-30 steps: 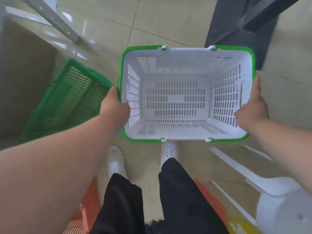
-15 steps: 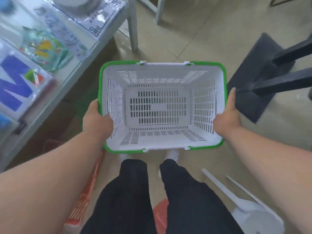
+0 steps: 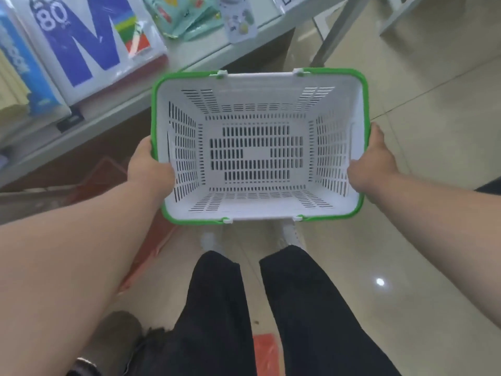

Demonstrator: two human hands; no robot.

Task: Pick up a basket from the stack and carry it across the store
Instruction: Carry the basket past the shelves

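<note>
Both of your hands grip one basket, a white slotted shopping basket with a green rim, and you hold it level in front of your waist with its open top facing up at you. Your left hand is wrapped over the basket's left short edge, thumb lying along the green rim and fingers hidden beneath. Your right hand clasps the opposite short edge the same way, thumb up along the rim. The basket's inside holds nothing. Just beyond the basket's far left corner runs a grey shelf stacked with packaged goods, among them a white pack printed with a large blue letter. Below the basket, on the tiled floor, your black trousers and white shoes show. A blurred red shape, not clearly identifiable, sits low beside the basket's left side, under the shelf.
</note>
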